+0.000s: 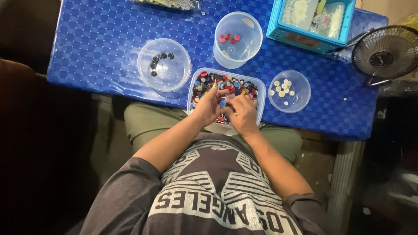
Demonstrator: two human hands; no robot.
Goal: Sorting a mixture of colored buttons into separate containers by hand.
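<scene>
A clear rectangular tub (260, 92) full of mixed coloured buttons sits at the near edge of the blue table. Both my hands rest in it. My left hand (208, 105) reaches into the buttons with fingers curled, and a blue button (222, 103) shows at its fingertips. My right hand (242, 112) is beside it, fingers bent down into the pile. Whether either hand grips a button is hard to tell.
A round clear bowl (164, 64) holds several black buttons at the left. A tall clear cup (237, 39) holds a few red buttons. A small bowl (289, 91) at the right holds several white buttons. A blue basket (311, 19) and a small black fan (385, 52) stand at the back right.
</scene>
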